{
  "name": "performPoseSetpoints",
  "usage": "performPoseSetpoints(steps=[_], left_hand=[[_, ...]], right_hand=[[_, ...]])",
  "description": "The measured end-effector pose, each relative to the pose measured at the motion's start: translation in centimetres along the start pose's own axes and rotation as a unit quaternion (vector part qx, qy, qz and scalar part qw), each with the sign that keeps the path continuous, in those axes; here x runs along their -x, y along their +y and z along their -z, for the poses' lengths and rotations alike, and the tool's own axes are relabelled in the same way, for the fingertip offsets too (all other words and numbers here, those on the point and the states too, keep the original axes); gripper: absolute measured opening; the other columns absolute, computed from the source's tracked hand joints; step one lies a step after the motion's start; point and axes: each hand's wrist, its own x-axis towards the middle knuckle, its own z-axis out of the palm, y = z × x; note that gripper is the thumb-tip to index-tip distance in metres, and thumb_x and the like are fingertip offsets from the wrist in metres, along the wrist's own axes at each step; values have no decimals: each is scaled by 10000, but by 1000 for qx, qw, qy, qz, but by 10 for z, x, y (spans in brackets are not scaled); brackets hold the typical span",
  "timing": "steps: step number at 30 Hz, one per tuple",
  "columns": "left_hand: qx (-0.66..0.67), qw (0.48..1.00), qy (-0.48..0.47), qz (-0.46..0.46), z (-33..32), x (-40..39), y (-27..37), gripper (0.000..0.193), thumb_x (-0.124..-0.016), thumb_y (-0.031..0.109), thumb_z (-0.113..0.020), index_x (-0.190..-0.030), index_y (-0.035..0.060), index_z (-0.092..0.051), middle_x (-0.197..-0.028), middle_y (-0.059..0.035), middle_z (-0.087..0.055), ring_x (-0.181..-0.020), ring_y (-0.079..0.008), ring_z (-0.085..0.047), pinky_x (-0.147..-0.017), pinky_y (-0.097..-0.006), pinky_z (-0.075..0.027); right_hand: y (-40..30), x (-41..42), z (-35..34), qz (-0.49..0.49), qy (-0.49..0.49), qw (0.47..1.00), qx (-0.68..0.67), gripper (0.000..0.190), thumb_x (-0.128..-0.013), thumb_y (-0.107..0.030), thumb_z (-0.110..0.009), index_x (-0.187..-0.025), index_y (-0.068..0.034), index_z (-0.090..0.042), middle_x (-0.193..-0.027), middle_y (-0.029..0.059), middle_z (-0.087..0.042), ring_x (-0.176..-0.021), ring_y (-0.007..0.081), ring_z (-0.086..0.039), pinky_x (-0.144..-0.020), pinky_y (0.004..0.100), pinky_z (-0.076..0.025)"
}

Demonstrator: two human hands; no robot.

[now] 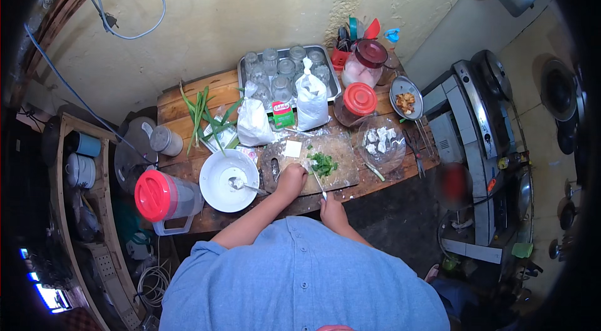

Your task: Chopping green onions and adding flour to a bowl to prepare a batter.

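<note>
My right hand (333,212) grips the pale handle of a kitchen knife (319,182), its blade slanting over a worn wooden cutting board (342,145). Beside the blade, my left hand (293,179) rests on the board with its fingers curled. Whether anything is held under those fingers is hidden. Just beyond the blade lies a small heap of chopped green leaves (325,165), probably spring onion. A white square piece (292,149), possibly tofu or paper, sits farther back on the board. To the left stands a white bowl (217,166) with a spoon (237,183) in it.
Left are a red-lidded plastic pitcher (154,196) and spring onions (199,110). Behind the board stand white powder bags (312,101), a seasoning packet (283,114) and a tray (336,83) of glasses. Right are a glass plate (393,162), a strainer (406,83) and scissors (416,155).
</note>
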Motion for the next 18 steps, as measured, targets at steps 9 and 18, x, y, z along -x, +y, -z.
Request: performPoseSetpoints(steps=[9, 18], left_hand=[[4, 1000, -5, -2, 2, -3, -1, 79, -722, 79, -641, -714, 7, -670, -765, -165, -611, -755, -337, -606, -700, -419, -506], [14, 1000, 9, 0, 1, 0, -5, 86, -731, 89, -642, -716, 6, -661, -744, -170, -618, -742, -343, -612, -692, -426, -503]], right_hand=[[-5, 3, 0, -17, -22, 1000, 12, 241, -905, -195, -493, -999, 27, -480, -715, 308, -592, -713, 488, -592, -634, 556, -465], [-9, 5, 0, -36, -19, 999, 7, 250, -898, -183, -502, -1007, 40, -468, -725, 320, -589, -717, 501, -586, -641, 571, -456]])
